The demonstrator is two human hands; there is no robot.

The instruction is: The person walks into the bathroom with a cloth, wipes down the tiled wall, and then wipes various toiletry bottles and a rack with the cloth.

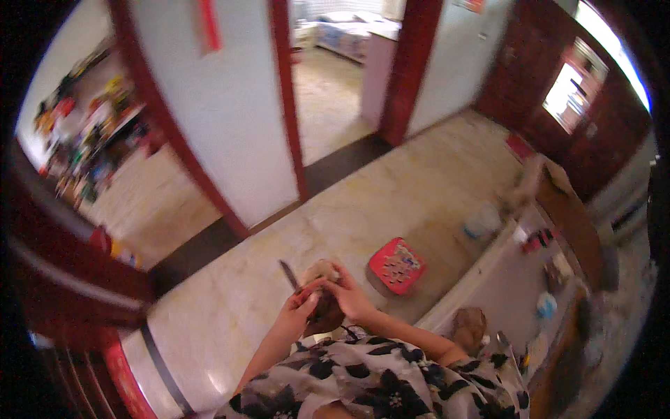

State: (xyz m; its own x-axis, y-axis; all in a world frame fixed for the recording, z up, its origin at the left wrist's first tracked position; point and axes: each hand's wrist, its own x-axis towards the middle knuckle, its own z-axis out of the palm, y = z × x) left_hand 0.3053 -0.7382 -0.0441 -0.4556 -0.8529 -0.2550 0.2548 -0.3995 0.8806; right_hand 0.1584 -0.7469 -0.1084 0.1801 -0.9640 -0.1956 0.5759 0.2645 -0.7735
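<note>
In front of my body, my two hands are close together. My left hand (304,306) is closed, and a narrow dark knife blade (287,274) sticks up and left from its fingers. My right hand (345,292) is closed around a pale, rounded lump (321,270) at the fingertips; blur hides its kind. Under the hands shows a brown shape (325,320), partly covered by them, which I cannot make out.
A red plastic stool (396,266) with a patterned top stands on the pale floor (230,307), right of my hands. A low table (508,297) holding small items is farther right. Red-framed doorways open ahead; a dark red door (523,77) is at the far right.
</note>
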